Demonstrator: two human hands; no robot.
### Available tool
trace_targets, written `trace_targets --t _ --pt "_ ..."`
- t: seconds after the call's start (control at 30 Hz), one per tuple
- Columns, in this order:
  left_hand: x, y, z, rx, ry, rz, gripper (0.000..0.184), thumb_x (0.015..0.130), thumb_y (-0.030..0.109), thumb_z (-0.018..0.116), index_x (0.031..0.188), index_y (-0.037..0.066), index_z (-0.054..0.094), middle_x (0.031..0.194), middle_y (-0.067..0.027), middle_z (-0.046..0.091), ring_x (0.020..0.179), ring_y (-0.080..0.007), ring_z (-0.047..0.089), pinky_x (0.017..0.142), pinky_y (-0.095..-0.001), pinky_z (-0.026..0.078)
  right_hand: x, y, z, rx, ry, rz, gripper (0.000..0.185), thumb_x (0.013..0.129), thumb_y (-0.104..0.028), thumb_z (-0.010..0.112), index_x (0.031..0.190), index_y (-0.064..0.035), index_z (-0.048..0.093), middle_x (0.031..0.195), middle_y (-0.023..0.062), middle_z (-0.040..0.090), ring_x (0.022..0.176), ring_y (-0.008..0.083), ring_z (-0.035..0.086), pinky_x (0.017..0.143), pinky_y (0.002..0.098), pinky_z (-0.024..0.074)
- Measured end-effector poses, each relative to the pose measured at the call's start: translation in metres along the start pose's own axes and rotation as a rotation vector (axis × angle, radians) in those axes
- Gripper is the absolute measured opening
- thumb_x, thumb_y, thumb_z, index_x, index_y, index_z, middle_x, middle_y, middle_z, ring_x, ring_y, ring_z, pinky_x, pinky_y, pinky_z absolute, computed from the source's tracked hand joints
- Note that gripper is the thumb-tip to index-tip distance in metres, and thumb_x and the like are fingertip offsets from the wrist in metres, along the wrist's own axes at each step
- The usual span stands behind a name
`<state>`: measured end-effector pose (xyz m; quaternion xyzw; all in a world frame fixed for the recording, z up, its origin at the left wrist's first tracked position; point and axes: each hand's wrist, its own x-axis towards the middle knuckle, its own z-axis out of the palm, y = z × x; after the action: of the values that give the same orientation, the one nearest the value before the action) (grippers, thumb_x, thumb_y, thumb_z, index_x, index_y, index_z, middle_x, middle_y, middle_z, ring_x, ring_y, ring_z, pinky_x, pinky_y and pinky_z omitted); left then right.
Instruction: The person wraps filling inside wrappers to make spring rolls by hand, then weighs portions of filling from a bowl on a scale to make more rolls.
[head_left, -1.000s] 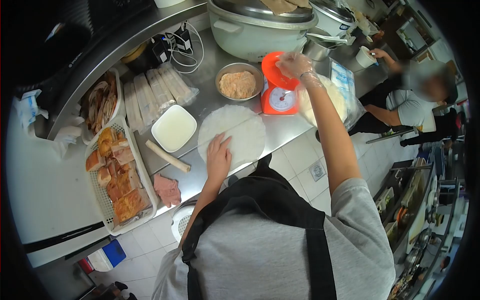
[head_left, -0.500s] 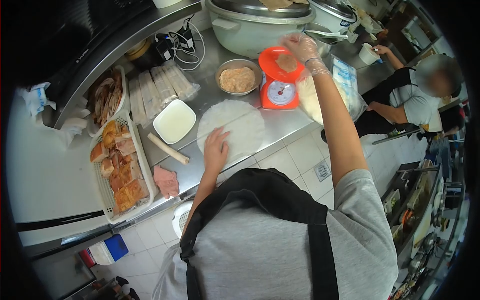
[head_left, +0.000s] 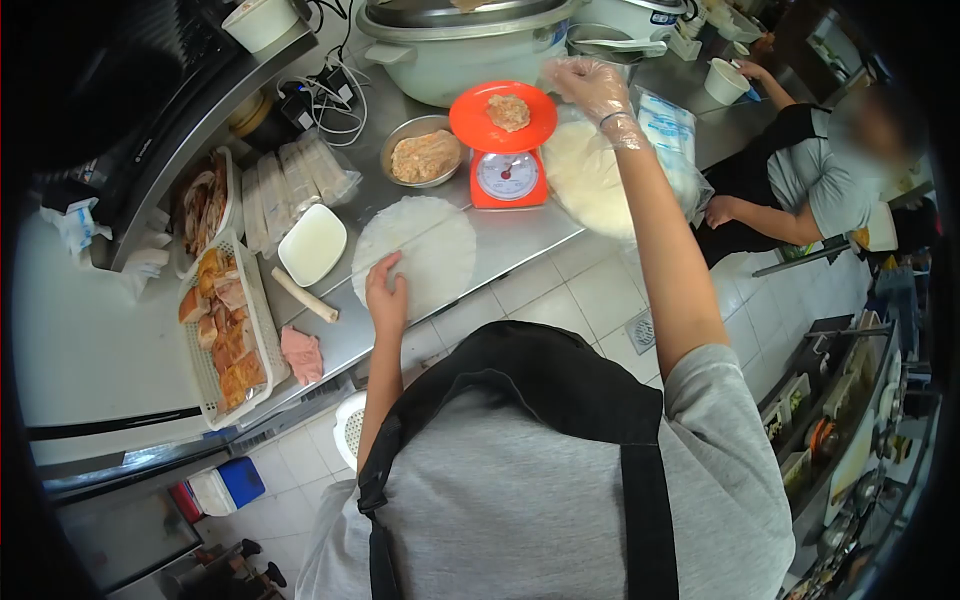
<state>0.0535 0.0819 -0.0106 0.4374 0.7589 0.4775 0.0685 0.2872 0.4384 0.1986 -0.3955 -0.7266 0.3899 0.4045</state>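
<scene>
Weighing of a portion on a steel counter (head_left: 512, 234). The step in hand is judged to be a check of weight: a small, rough mound of pale pinkish-orange filling (head_left: 508, 113) lies on the round orange plate (head_left: 468, 122) of an orange dial scale (head_left: 537, 192), apart from the plate's rim. The right hand (head_left: 592, 88), in a clear plastic glove, is raised just beside the far right part of the plate, its fingers bent; it does not grip the mound, and whether anything lies within the fingers cannot be told. The left hand (head_left: 386, 292), ungloved, is unclenched and grasps nothing, its fingers resting at the near left part of a thin, round, translucent white sheet (head_left: 440, 240) crossed by a straight line. The round metal bowl (head_left: 425, 184), bearing more filling, stands to the left of the scale.

The next move, in judgement, calls for a reading of the white dial (head_left: 507, 176) with both hands off the plate. Any correction calls for a small pinch, added or removed. Lifting calls for light gloved fingertips under the mound, which looks soft and moist and could smear or break, while the left hand bears lightly on the sheet, which could shift or tear.
</scene>
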Motion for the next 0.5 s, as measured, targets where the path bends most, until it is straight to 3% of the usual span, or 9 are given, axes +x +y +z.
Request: trace_targets --t 0.1,0.13,0.33,0.47,0.5 --pt "-0.017 0.038 0.012 0.093 0.142 0.050 0.039 0.081 0.001 0.056 0.118 0.009 0.068 0.119 -0.0147 0.064 0.113 -0.0326 0.057 0.103 -0.0406 0.042 -0.014 0.016 0.010 0.448 0.064 0.032 0.027 0.086 -0.025 0.071 0.099 -0.0016 0.075 0.078 0.0035 0.072 0.067 0.0086 0.064 0.062 0.0246 0.0522" --pt "-0.025 0.047 0.018 0.105 0.157 0.051 0.039 0.081 0.000 0.056 0.117 0.009 0.068 0.119 -0.0144 0.063 0.113 -0.0325 0.057 0.102 -0.0406 0.042 -0.030 0.012 0.012 0.599 0.040 0.099 0.027 0.088 -0.018 0.066 0.107 0.0009 0.073 0.085 0.0044 0.073 0.071 0.0094 0.065 0.066 0.0241 0.0530" --pt "-0.061 0.090 0.039 0.117 0.185 -0.013 0.037 0.080 -0.002 0.054 0.112 0.009 0.070 0.116 -0.0136 0.063 0.111 -0.0325 0.056 0.098 -0.0409 0.043 -0.069 0.029 0.021 0.731 -0.006 0.235 0.025 0.093 -0.014 0.064 0.111 0.0019 0.071 0.096 0.0082 0.073 0.077 0.0118 0.066 0.071 0.0241 0.0538" --pt "-0.077 0.084 0.056 0.032 0.230 -0.033 0.037 0.078 -0.004 0.055 0.109 0.009 0.071 0.115 -0.0134 0.063 0.110 -0.0316 0.057 0.092 -0.0389 0.046 -0.071 0.030 0.019 0.911 0.021 0.114 0.027 0.093 -0.015 0.068 0.115 0.0012 0.068 0.097 0.0065 0.072 0.075 0.0104 0.064 0.067 0.0243 0.0532" --pt "-0.077 0.071 0.060 0.141 0.240 0.114 0.038 0.077 -0.006 0.055 0.108 0.009 0.071 0.114 -0.0133 0.063 0.110 -0.0305 0.057 0.087 -0.0367 0.048 -0.071 0.031 0.021 0.935 0.038 0.110 0.029 0.093 -0.016 0.070 0.117 0.0006 0.067 0.097 0.0056 0.072 0.074 0.0095 0.063 0.065 0.0243 0.0528"
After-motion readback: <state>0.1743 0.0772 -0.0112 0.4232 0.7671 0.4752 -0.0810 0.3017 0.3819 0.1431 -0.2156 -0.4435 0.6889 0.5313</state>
